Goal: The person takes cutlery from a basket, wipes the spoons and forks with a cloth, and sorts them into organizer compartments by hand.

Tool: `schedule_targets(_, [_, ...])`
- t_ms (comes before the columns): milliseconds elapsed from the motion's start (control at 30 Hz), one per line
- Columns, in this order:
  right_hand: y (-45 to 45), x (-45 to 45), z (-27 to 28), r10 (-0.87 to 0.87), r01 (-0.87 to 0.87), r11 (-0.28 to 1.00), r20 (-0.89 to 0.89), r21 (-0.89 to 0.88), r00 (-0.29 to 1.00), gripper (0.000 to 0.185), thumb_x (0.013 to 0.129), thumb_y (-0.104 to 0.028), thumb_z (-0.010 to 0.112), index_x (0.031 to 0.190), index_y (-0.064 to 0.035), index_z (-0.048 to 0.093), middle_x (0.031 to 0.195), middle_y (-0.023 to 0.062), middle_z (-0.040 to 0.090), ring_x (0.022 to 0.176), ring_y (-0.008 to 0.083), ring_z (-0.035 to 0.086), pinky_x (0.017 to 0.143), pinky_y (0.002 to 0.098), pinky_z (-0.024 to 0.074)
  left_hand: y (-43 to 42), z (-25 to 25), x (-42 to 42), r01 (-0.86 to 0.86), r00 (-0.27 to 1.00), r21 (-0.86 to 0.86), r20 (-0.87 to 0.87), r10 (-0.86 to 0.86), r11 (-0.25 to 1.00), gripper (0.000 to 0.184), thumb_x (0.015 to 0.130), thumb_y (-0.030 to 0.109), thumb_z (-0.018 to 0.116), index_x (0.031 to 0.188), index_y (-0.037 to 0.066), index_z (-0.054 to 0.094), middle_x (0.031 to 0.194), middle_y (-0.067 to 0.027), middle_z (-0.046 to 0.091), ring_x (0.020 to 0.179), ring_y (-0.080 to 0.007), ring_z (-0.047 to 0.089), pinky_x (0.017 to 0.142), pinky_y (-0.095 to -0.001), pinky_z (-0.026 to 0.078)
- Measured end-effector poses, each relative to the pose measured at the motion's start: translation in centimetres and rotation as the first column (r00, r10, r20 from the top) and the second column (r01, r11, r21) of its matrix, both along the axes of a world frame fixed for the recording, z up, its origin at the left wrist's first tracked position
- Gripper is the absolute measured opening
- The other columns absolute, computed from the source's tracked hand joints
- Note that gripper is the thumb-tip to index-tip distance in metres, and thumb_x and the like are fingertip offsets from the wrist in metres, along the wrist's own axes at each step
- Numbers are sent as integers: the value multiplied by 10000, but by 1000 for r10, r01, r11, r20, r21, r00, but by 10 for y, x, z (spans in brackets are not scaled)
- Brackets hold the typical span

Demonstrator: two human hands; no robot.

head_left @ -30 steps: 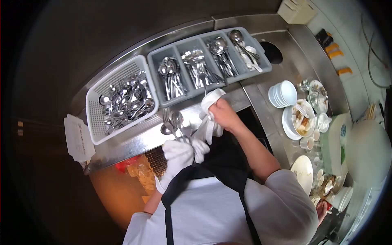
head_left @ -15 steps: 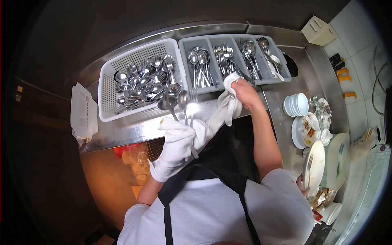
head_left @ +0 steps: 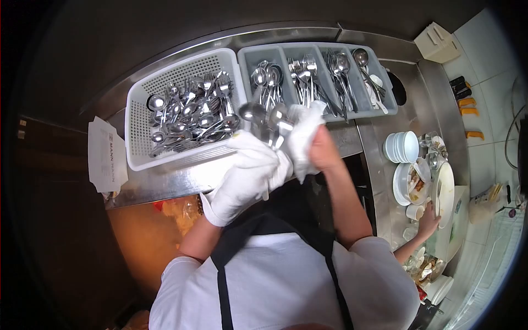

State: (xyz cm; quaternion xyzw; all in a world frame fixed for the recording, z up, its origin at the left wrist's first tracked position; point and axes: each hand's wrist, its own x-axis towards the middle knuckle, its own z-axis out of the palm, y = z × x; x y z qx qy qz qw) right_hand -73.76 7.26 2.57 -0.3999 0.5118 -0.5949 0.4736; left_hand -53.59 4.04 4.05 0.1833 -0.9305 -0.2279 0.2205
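Note:
My left hand (head_left: 245,170), in a white glove, is closed around the handles of a bunch of cutlery. The spoons (head_left: 253,114) in it point away from me, their bowls blurred by motion. My bare right hand (head_left: 323,149) grips a white cloth (head_left: 305,137) against the right side of that bunch. Just beyond is a grey cutlery tray (head_left: 300,48), with spoons (head_left: 270,77), forks (head_left: 302,71) and other utensils sorted in its compartments. Left of it stands a white perforated basket (head_left: 138,118) heaped with mixed spoons and forks (head_left: 192,113).
A white printed box (head_left: 106,157) stands at the counter's left end. At right are stacked white bowls (head_left: 400,147), used dishes with food scraps (head_left: 417,187), and another person's hand (head_left: 429,221) at a white plate (head_left: 446,192). Orange-handled tools (head_left: 467,107) hang on the wall.
My right hand has brought the cloth left and down onto the cutlery in my left hand. On the right, the other person's hand and plate have moved farther up the counter.

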Motion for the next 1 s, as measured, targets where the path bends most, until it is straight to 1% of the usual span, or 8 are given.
schedule_targets(33, [-9, 3, -21, 54, -74, 986, -135, -150, 989, 226, 936, -46, 578, 1159, -11, 566, 1109, 56, 632, 992, 156, 615, 805, 321, 508, 0, 6, -4, 39, 988, -326, 156, 13, 944, 91, 868, -13, 442, 914, 28, 509, 789, -76, 537, 655, -169, 566, 624, -250, 485])
schedule_targets(67, [-20, 3, -31, -45, 43, 992, -9, -114, 999, 215, 926, -46, 581, 1138, -12, 588, 1021, 65, 665, 944, 174, 645, 780, 324, 511, -2, 1, -15, 100, 982, -13, -157, -101, 995, 53, 848, 22, 529, 847, 39, 578, 743, -83, 579, 651, -176, 602, 606, -269, 495])
schedule_targets(200, [-43, -24, -22, -487, 307, 869, -557, -389, 672, 116, 961, -89, 552, 1009, -13, 624, 712, 38, 623, 716, 165, 646, 660, 295, 506, 10, 10, -37, -125, 991, -23, 37, 126, 992, 70, 839, 35, 570, 861, 33, 637, 718, -94, 591, 683, -161, 632, 634, -305, 523])
schedule_targets(367, [-52, -51, -35, -485, 485, 870, 27, -89, 874, 202, 1002, -116, 467, 1061, 21, 604, 822, 48, 611, 799, 190, 616, 761, 319, 498, -10, 18, -59, -96, 995, -7, -32, 95, 995, 26, 795, 53, 614, 770, 57, 617, 702, -91, 578, 674, -242, 625, 612, -336, 510])
schedule_targets(633, [-29, -56, -23, -326, 329, 938, -46, 112, 944, 210, 942, -123, 513, 959, 38, 646, 790, 94, 661, 764, 189, 648, 700, 325, 509, -39, 18, -101, 11, 997, 8, -74, -10, 1000, 121, 692, 69, 692, 663, 74, 575, 654, -84, 563, 616, -282, 600, 580, -388, 495])
schedule_targets(800, [-25, -49, -38, -380, 354, 925, -316, -138, 869, 301, 986, -239, 495, 916, 32, 606, 874, 120, 656, 730, 189, 637, 668, 320, 496, -49, 13, -124, 11, 997, -22, -74, -13, 1000, 111, 669, 47, 679, 632, 81, 581, 648, -65, 578, 602, -256, 597, 577, -361, 494])
schedule_targets(900, [-46, -98, -20, -378, 254, 885, 284, 391, 881, 305, 988, -260, 497, 979, 29, 594, 877, 125, 660, 780, 222, 662, 717, 333, 526, -52, 28, -135, 14, 960, 348, -268, 85, 937, 162, 738, 112, 650, 599, 64, 582, 628, -82, 581, 587, -260, 586, 572, -353, 484])
schedule_targets(1000, [-44, -115, -27, -183, 27, 961, 558, 276, 810, 329, 996, -273, 525, 1146, 18, 559, 1018, 109, 652, 908, 192, 649, 831, 347, 533, -56, 54, -138, 105, 955, 737, -261, 138, 667, 224, 783, 190, 639, 612, 47, 615, 621, -107, 583, 588, -270, 589, 573, -339, 483])
